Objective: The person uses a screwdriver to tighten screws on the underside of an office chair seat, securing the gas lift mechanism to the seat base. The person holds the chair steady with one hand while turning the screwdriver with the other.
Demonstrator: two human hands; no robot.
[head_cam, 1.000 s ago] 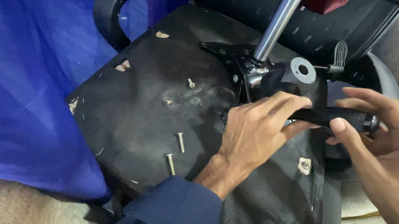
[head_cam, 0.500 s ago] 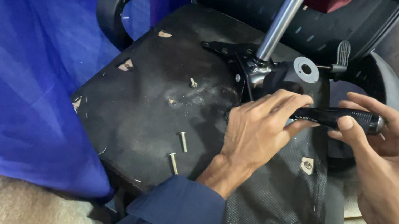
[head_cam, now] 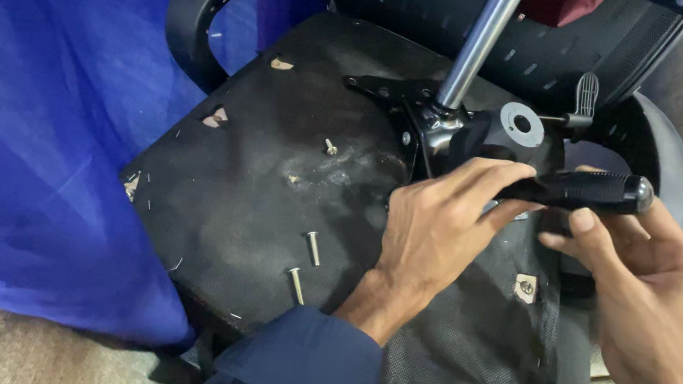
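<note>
Two bare hands, left (head_cam: 431, 234), right (head_cam: 639, 276), navy blue long sleeve with loose cuff (head_cam: 303, 378) on left arm, right forearm uncovered

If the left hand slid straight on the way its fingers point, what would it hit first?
Probably the black tool handle, which the left hand's fingers already touch; beyond that the chair mechanism, though depth is unclear.

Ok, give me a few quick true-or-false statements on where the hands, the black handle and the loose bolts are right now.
1. The right hand holds the black tool handle. True.
2. The left hand rests flat on the blue cloth. False: it is on the upturned seat base, fingers at the front of the handle beside the metal mechanism.
3. Two loose bolts lie on the seat base near the left wrist. True.
4. The chrome column lies flat on the floor. False: it rises out of the mechanism.
</note>
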